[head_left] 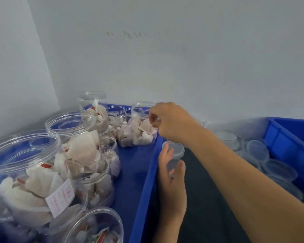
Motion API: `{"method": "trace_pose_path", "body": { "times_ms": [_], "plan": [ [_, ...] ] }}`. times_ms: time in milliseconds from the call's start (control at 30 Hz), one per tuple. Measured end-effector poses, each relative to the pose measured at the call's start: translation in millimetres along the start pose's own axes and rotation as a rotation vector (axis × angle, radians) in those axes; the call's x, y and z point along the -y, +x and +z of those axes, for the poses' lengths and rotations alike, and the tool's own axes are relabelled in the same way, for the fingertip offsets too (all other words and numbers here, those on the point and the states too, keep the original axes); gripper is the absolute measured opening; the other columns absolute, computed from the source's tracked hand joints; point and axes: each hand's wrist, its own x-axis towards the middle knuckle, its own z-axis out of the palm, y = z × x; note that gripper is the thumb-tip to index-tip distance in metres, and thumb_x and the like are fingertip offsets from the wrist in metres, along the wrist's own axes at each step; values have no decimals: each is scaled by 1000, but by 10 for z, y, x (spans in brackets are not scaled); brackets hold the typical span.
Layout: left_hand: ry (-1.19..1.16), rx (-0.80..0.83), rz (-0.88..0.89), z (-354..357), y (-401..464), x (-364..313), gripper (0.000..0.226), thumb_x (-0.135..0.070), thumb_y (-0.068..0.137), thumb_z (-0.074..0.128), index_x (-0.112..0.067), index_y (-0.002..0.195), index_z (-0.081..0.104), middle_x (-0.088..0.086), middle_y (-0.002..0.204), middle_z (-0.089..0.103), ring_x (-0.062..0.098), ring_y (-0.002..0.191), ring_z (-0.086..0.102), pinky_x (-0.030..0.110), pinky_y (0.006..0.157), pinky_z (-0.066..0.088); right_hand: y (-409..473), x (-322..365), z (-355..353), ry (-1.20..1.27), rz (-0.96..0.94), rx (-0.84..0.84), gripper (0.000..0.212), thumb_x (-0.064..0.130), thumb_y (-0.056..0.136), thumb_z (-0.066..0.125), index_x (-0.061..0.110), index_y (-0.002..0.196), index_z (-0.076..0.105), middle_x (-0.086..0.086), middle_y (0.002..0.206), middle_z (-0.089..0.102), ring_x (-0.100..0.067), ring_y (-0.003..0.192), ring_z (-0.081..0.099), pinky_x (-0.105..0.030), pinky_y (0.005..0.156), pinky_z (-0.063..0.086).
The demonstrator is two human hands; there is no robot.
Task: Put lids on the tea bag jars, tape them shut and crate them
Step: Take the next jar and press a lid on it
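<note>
Open jars left of hands (right at far jar)

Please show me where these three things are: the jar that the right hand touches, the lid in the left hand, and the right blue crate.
jar [140, 132]: head view, on its clear front wall.
lid [175, 149]: head view, on its top face.
right crate [281, 137]: head view, on its left outer wall.

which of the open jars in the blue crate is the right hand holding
The jar at the crate's far right edge. The right hand has its grip on that jar's rim; the other jars stand untouched further left. The left hand holds a lid.
</note>
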Motion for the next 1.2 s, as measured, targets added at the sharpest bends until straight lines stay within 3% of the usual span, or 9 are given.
{"method": "trace_pose_path", "body": {
  "times_ms": [67,267,500,633,833,933,1033,1100,1200],
  "plan": [
    [28,-146,0,-706,-114,-148,56,-14,106,62,-46,149,43,-23,146,56,-8,134,53,23,107,48,-185,-156,-162,70,1,-124,17,4,91,66,21,92,67,7,102,65,-23,97,64,-45,87,54],
    [61,-89,120,-533,-352,-193,67,-48,88,68,-52,147,36,-25,146,53,-7,135,50,45,112,49,-765,-536,-537,79,-2,-352,12,8,93,70,19,93,68,8,97,64,-17,91,59,-36,82,47],
    [284,-14,219,-532,-316,35,118,-60,65,89,-50,160,19,-20,158,38,0,148,39,23,112,40,-1480,-779,-219,-109,104,-40,22,8,91,70,29,88,62,16,96,56,-7,92,51,-32,78,49],
    [341,59,192,-498,-330,69,112,-56,64,91,-74,146,16,-24,142,48,-9,133,50,7,94,47,-1659,-821,44,4,108,120,25,9,93,68,32,89,61,19,102,54,-3,101,51,-31,89,50],
    [371,52,206,-513,-354,103,111,-34,69,96,-81,133,19,-19,130,56,1,116,64,25,86,60,-1656,-906,31,403,127,136,21,33,94,64,50,106,66,28,121,62,-2,118,59,-27,100,49],
    [398,38,230,-515,-361,120,110,-40,67,95,-79,135,18,-20,130,57,-2,116,62,14,85,53,-1580,-1121,84,684,285,-55,25,22,103,66,41,117,72,17,119,73,-6,112,68,-30,100,53],
    [404,31,225,-517,-356,148,111,-39,67,97,-78,137,19,-20,127,58,-7,115,60,3,81,45,-1534,-1530,238,275,571,-210,18,28,102,65,33,119,64,5,129,67,-14,114,63,-40,98,56],
    [406,35,227,-522,-348,172,113,-39,67,97,-78,138,19,-20,127,59,-9,114,60,1,81,45,-1552,-1716,366,-37,721,-29,46,39,100,66,28,142,51,-6,148,51,-27,130,53,-48,101,55],
    [403,63,220,-514,-325,196,113,-40,68,98,-73,144,21,-26,128,57,-11,116,60,3,81,48,-1550,-1836,549,-146,811,92,71,53,97,66,26,156,36,-10,159,40,-34,140,48,-52,106,52]
  ]
}}
